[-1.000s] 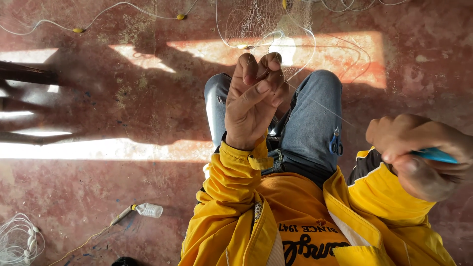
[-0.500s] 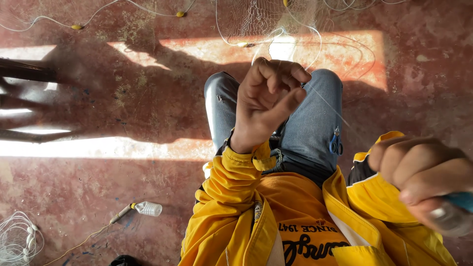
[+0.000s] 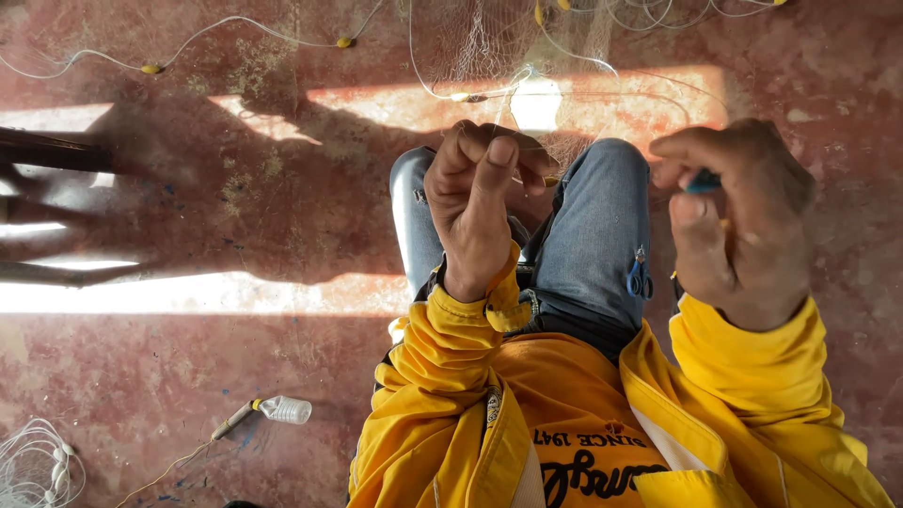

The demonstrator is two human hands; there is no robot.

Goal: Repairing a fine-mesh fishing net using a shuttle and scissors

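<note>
The fine fishing net [image 3: 489, 47] is spread on the red floor [image 3: 188, 357] ahead and drawn over the knees. Its mesh is pinched in the closed left hand [image 3: 480, 212] — held taut — while a blue netting needle [image 3: 704, 181] is gripped by the curled right hand [image 3: 738, 221].

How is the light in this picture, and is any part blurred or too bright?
Head view: hard sunlight falls in bright bands on the red floor, overexposed at the left edge; a broad dark shadow lies between them. The left hand and right hand are lit and fairly sharp. The fine net is hard to make out, and a white patch behind it glares.
</note>
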